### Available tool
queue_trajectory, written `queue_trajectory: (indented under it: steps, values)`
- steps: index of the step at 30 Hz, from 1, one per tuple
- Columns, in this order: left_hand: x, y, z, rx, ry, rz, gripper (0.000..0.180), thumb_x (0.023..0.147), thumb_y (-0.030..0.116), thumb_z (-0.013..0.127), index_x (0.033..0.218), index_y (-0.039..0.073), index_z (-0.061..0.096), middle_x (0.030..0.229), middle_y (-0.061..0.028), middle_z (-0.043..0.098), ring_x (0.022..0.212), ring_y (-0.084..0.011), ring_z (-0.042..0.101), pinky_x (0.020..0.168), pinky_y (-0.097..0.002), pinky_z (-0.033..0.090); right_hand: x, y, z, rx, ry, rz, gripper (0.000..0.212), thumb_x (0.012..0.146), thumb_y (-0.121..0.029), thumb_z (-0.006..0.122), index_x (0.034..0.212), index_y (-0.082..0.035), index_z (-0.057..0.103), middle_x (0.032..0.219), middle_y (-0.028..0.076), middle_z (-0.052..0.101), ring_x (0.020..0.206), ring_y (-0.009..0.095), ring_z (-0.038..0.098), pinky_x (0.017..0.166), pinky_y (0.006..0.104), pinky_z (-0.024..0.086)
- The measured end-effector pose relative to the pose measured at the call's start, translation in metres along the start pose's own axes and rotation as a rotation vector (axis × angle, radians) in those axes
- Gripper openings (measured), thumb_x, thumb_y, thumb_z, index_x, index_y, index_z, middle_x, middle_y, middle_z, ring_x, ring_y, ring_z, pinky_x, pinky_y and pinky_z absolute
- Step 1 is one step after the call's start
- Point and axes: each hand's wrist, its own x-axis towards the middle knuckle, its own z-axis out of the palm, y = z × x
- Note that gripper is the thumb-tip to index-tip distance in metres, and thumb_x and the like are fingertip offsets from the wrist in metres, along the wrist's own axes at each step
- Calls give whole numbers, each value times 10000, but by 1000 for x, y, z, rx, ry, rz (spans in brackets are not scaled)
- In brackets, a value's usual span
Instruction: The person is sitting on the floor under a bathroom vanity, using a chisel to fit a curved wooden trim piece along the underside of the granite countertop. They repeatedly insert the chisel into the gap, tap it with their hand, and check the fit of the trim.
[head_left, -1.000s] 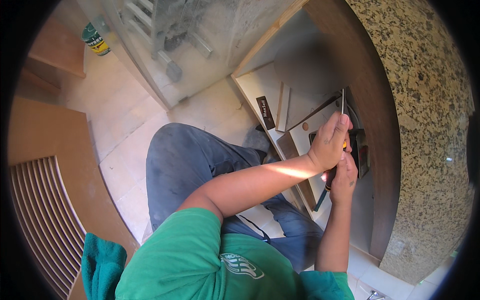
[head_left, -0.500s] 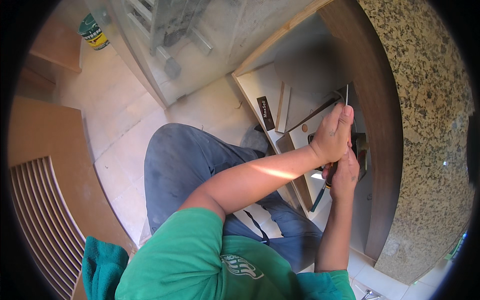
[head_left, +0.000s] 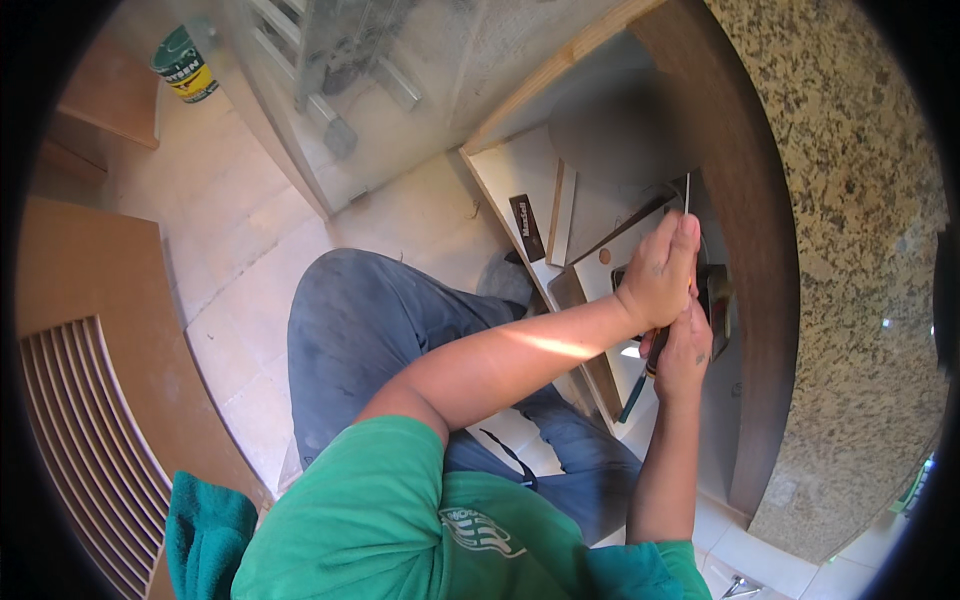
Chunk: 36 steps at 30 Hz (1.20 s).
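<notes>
I see home interior, refit look; kitchen or bathroom, cannot tell which. Signs: speckled granite worktop point(head_left: 850, 250), open wooden cabinet point(head_left: 765, 300) beneath, floor tiles point(head_left: 240, 240), louvred panel point(head_left: 110, 410), paint can point(head_left: 190, 72), metal ladder point(head_left: 322, 108) behind hazy panel point(head_left: 440, 85).

Left arm point(head_left: 510, 358) is slanting forward and rightward from the green shirt point(head_left: 340, 510), the left hand point(head_left: 657, 268) holding a closed grip with its thumb point(head_left: 690, 227) pointing away from the shirt. Right forearm point(head_left: 664, 470) is standing nearly straight ahead of the shirt's right side, the right hand point(head_left: 685, 348) curling tightly nearer the shirt and touching the left hand.
</notes>
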Motion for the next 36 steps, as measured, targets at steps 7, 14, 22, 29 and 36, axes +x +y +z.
queue_trajectory:
  steps: [7,14,22,29,36]
  values:
    - [6,3,-5,-46,1,-9,547,1098,520,299,909,41,483,613,-64,519,511,-156,555,520,-291,459,0,-3,8,22,12,-23,459,1103,-418,426,971,-24,620,690,1,558,502,62,495,446,220,375]
    - [15,6,-8,-87,-11,-23,548,1092,539,313,912,49,479,615,-56,511,511,-142,556,511,-293,457,10,-5,9,16,15,-40,439,1109,-391,422,989,-20,624,697,13,563,502,68,495,459,226,392]
    - [26,11,-9,-150,49,-5,553,1089,540,328,900,44,482,595,-64,509,491,-151,549,496,-304,467,23,-31,21,37,-23,-22,464,1106,-415,419,990,-21,634,685,14,560,501,71,499,461,230,393]
    - [-2,1,-17,-113,-9,-74,563,1098,530,308,919,30,494,643,-80,518,550,-155,580,564,-290,475,-2,-8,8,-56,-40,42,476,1097,-449,438,935,-34,607,669,22,567,521,89,524,487,231,399]
    - [-13,5,-21,-47,-150,-49,524,1102,489,332,969,24,534,733,-95,571,613,-163,602,613,-316,475,-25,2,0,43,-33,54,460,1061,-473,513,1009,-21,580,777,66,599,607,121,574,549,248,461]
